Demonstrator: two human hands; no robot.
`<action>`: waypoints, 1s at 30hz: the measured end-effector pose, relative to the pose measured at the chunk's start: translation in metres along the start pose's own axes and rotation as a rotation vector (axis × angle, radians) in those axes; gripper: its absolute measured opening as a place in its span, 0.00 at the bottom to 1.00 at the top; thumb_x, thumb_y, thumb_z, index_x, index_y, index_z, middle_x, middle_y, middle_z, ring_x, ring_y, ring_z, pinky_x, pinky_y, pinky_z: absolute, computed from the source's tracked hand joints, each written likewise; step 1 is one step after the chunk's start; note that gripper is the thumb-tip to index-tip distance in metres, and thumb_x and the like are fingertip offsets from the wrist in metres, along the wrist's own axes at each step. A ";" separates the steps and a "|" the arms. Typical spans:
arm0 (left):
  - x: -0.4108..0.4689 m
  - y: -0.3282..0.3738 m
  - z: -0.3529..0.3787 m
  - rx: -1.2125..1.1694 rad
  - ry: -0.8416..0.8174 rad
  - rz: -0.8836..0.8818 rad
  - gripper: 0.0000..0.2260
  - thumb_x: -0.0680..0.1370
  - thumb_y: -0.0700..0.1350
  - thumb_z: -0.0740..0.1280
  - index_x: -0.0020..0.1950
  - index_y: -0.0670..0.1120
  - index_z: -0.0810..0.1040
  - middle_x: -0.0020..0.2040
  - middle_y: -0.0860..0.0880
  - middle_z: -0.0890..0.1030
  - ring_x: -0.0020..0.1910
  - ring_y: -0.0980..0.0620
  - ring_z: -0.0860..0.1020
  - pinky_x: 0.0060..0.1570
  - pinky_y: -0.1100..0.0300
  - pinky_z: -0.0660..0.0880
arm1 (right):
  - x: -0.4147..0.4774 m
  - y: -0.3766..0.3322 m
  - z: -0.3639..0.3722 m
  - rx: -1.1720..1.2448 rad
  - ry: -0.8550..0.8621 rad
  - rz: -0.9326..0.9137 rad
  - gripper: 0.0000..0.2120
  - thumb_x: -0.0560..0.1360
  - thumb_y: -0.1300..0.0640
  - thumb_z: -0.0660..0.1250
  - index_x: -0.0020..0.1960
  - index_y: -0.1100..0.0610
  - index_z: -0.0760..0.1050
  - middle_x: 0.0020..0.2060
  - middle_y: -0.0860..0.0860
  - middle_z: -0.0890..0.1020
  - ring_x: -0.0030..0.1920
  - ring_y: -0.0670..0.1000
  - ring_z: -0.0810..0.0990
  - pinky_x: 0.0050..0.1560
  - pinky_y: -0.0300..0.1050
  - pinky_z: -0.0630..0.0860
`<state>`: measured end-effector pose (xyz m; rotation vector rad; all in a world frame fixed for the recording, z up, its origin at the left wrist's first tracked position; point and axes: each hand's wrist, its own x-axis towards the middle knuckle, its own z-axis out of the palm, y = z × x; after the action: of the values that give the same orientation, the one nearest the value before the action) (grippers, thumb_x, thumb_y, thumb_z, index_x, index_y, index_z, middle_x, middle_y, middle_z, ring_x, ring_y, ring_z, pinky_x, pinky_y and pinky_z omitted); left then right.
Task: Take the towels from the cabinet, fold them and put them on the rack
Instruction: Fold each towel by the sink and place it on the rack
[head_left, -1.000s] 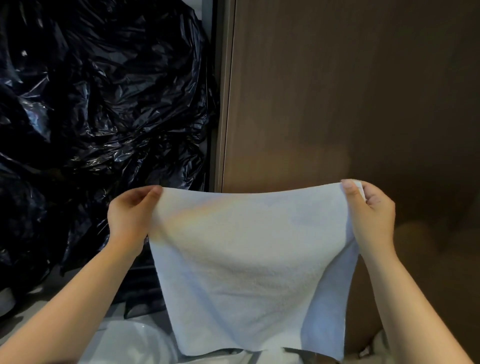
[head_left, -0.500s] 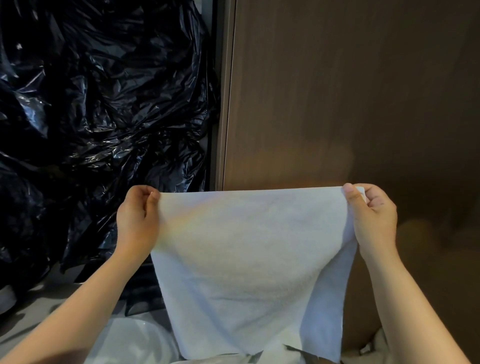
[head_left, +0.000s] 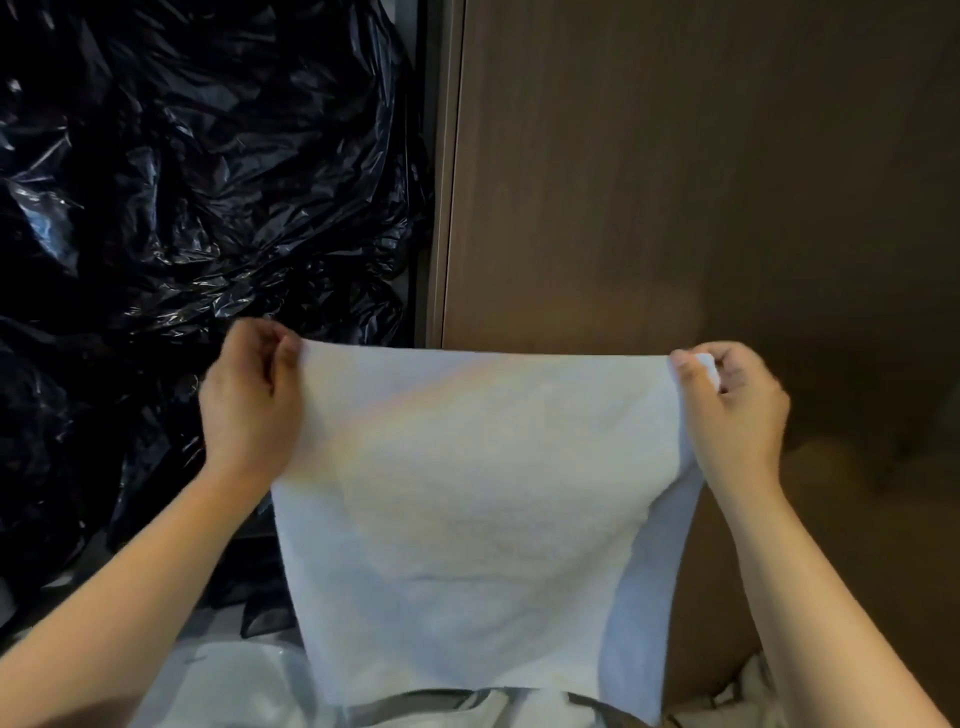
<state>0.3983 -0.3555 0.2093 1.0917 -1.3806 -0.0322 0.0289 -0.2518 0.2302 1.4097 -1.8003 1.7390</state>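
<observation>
Towel (head_left: 467, 493) hangs flat in mid-air before the brown panel (head_left: 675, 182), its top edge pulled taut, probably to square it for folding. Left hand (head_left: 249, 405) and right hand (head_left: 737, 410) each pinch one top corner, fingers clamped on the cloth. Black plastic sheeting (head_left: 182, 182) lies far left.

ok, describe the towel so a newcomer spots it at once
A tall brown panel fills the right of the view, with crumpled black plastic to its left. In front of both, low in the middle, the towel hangs stretched flat between the left hand and right hand, each pinching a top corner. It is the only pale sheet held up.
</observation>
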 end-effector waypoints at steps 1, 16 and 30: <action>-0.006 -0.005 0.005 0.061 -0.024 0.005 0.02 0.81 0.43 0.62 0.51 0.46 0.73 0.38 0.53 0.78 0.34 0.56 0.74 0.35 0.57 0.68 | -0.002 0.006 0.005 -0.087 -0.053 -0.008 0.08 0.79 0.44 0.64 0.48 0.48 0.76 0.36 0.39 0.78 0.39 0.43 0.78 0.35 0.38 0.72; -0.004 -0.020 0.036 -0.051 -0.128 -0.078 0.03 0.82 0.45 0.62 0.49 0.49 0.73 0.36 0.53 0.79 0.27 0.60 0.79 0.27 0.65 0.73 | 0.021 0.032 0.028 0.015 -0.212 0.182 0.09 0.79 0.48 0.66 0.45 0.52 0.77 0.38 0.49 0.80 0.40 0.49 0.80 0.36 0.43 0.75; -0.014 0.053 -0.002 -0.507 -0.073 -0.051 0.04 0.81 0.46 0.64 0.48 0.52 0.77 0.37 0.53 0.79 0.28 0.59 0.74 0.26 0.68 0.71 | 0.004 -0.028 -0.028 0.151 -0.077 0.064 0.06 0.77 0.48 0.68 0.44 0.49 0.78 0.36 0.43 0.80 0.39 0.45 0.79 0.35 0.39 0.74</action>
<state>0.3662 -0.3169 0.2325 0.7036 -1.3122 -0.4399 0.0368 -0.2239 0.2578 1.5123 -1.8050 1.9133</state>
